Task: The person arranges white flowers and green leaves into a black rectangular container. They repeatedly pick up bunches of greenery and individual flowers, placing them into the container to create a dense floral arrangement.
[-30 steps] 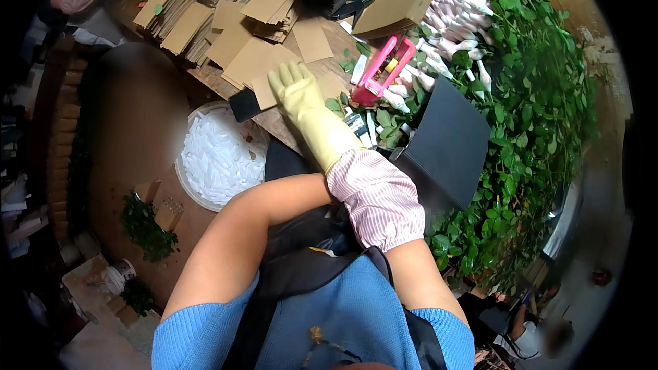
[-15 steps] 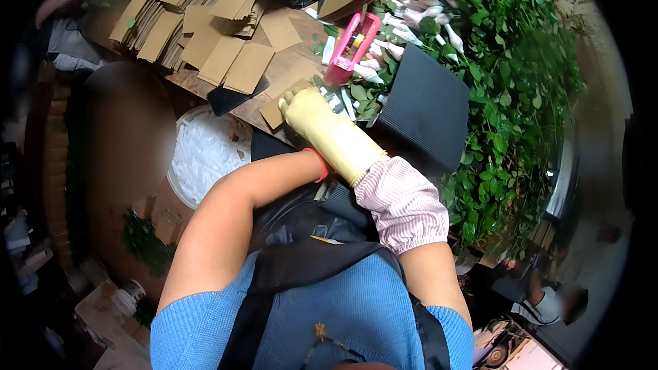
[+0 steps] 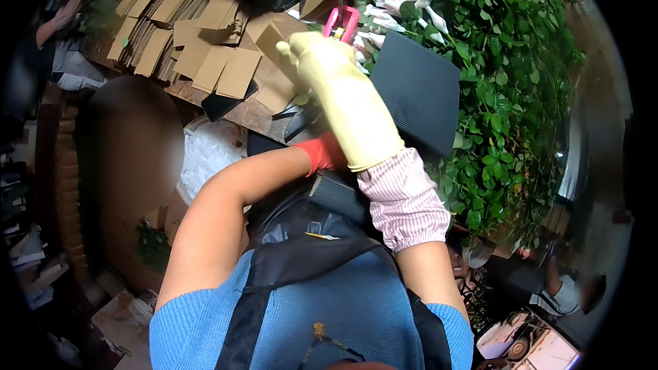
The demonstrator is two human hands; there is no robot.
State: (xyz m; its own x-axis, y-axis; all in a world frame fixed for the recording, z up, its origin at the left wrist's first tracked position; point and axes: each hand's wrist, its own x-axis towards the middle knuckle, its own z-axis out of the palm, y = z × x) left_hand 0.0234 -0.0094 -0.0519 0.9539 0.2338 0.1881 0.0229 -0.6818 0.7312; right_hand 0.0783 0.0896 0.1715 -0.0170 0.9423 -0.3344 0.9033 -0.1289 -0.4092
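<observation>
Wrapped flowers (image 3: 399, 1) far right look done, card piles (image 3: 152, 49) wait far left, the right hand (image 3: 322, 62) seems to pinch one card (image 3: 274, 46), the left hand's fingers (image 3: 326, 153) I can't tell.

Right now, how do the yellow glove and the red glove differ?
Length: the yellow glove runs up the forearm to a striped sleeve; the red glove ends near the wrist.
Visibility: the yellow glove is mostly in view; the red glove is partly hidden behind it.
Side: the yellow glove is on the right hand, the red glove on the left hand.
Both are worn.
</observation>
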